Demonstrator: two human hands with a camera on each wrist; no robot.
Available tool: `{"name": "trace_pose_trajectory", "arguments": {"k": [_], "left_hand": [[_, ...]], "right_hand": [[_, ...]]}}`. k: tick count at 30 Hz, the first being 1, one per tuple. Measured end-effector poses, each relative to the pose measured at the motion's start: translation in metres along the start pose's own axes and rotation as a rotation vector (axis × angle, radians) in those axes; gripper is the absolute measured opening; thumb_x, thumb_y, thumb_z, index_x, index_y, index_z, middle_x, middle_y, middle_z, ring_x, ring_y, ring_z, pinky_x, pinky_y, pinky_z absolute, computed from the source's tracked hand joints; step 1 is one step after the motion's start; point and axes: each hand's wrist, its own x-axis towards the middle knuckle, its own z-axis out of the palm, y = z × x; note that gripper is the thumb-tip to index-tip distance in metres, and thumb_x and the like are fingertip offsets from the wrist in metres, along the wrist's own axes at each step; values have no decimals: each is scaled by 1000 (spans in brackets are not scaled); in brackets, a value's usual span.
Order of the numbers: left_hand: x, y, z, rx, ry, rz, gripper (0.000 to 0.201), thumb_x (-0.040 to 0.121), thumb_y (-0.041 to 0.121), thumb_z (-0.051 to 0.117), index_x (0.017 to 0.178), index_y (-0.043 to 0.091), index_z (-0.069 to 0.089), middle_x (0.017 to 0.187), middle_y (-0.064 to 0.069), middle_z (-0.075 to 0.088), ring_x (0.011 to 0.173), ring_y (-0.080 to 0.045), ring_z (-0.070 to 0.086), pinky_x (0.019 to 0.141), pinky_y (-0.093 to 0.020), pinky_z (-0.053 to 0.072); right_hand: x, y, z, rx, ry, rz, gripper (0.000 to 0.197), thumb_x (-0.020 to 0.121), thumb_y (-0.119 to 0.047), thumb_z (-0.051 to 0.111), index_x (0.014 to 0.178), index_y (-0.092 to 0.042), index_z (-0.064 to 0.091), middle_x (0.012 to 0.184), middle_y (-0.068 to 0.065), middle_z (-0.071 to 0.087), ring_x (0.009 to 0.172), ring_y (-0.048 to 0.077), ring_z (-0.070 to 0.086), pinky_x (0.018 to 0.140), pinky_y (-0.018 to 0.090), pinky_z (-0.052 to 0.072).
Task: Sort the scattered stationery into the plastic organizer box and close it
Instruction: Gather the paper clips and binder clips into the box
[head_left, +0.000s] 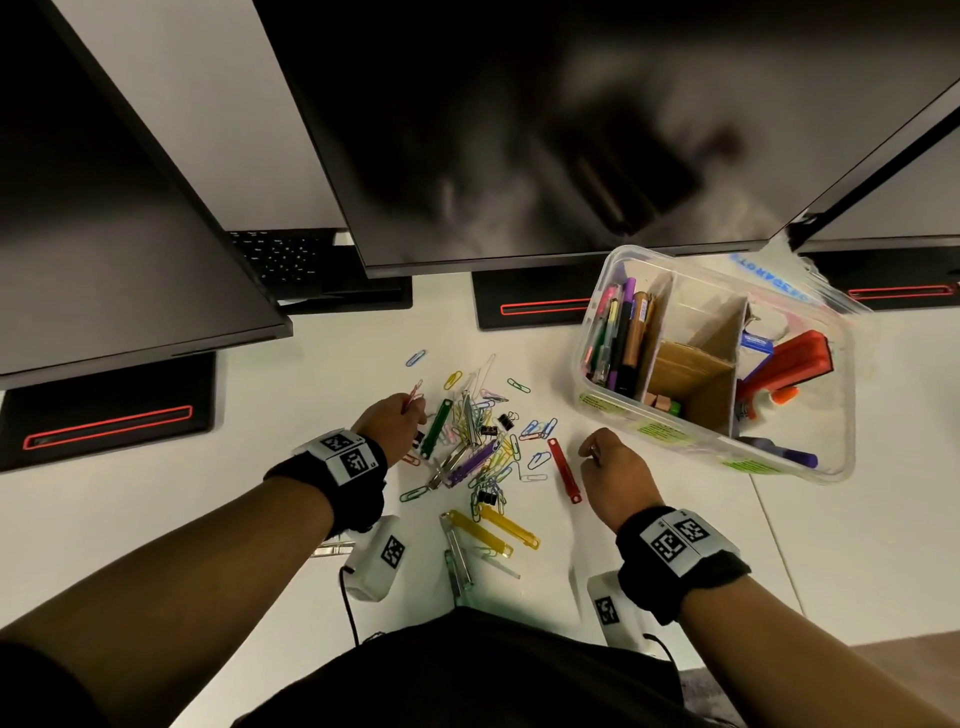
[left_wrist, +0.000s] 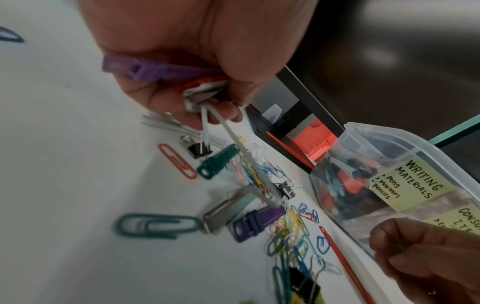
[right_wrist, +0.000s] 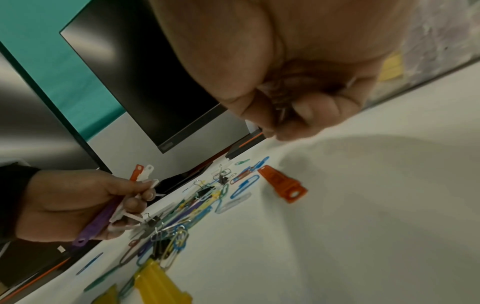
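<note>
— Overhead, what fills the white desk (head_left: 156, 519)?

— Three dark glossy monitors (head_left: 519, 130) lean over its smooth top. To the right sits the clear plastic organizer box (head_left: 717, 447), rectangular with rounded corners, lid off, split by brown cardboard dividers (head_left: 691, 364); pens and markers (head_left: 618, 338) stand in its left compartment, and yellow handwritten labels (left_wrist: 415, 183) are stuck on its wall.

— And the stationery?

— Mid-desk, a tangle of thin wire paper clips (head_left: 488, 452) in many colours, with small black binder clips among them. Flat plastic fastener strips lie around it: a green one (head_left: 436, 426) at the left, a red one (head_left: 563, 470) at the right, two translucent yellow ones (head_left: 493, 527) nearer the person.

— The hands?

— Both wear black wrist straps with square printed markers. The left hand (head_left: 392, 423) hovers at the pile's left edge, fingers curled round a bundle of fastener strips (right_wrist: 116, 205), purple, white and orange, with thin white prongs hanging down. The right hand (head_left: 613, 475) is held low just right of the red strip, near the box, knuckles up, fingers folded tight, thumb and forefinger pinching a sliver of metal (right_wrist: 281, 113) too small to identify.
</note>
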Motion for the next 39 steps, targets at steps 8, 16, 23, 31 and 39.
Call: {"name": "trace_pose_trajectory", "arguments": {"k": [8,16,23,31,39], "left_hand": [[2,1,1,-329,19,-77,30,100,29,36,90,6,52,69,-2,49,56,-18,49,58,-28,43],[-8,15,-4,-615,-40,-62,21,100,24,39,88,9,47,70,-5,45,62,-18,58,56,-25,56],[-23,29,-7,-819,-104,-29,21,101,19,35,86,9,45,71,-8,47,69,-21,60,62,-28,57],[-30,42,-9,-899,-103,31,21,101,19,36,84,12,48,73,-9,49,72,-23,61,82,-41,52],[-41,88,-19,-836,-74,184,21,101,21,36,84,15,47,74,-7,50,69,-18,63,69,-29,56]], "right_hand": [[7,-5,16,-233,-7,-90,20,90,-21,53,105,-7,59,105,13,65,96,31,59,78,30,44],[11,-13,22,-440,-21,-147,22,87,-13,51,107,-5,59,114,14,55,106,31,52,89,32,42],[3,-22,6,-277,-159,-156,8,93,-16,47,86,-12,44,103,16,64,95,32,60,70,26,40],[-7,-51,-15,154,-170,-159,26,90,-1,38,96,-11,61,83,15,67,71,29,67,59,30,48],[-27,-98,-42,414,-117,-316,15,86,-16,63,72,-13,59,60,-5,55,43,0,48,53,23,41]]}}
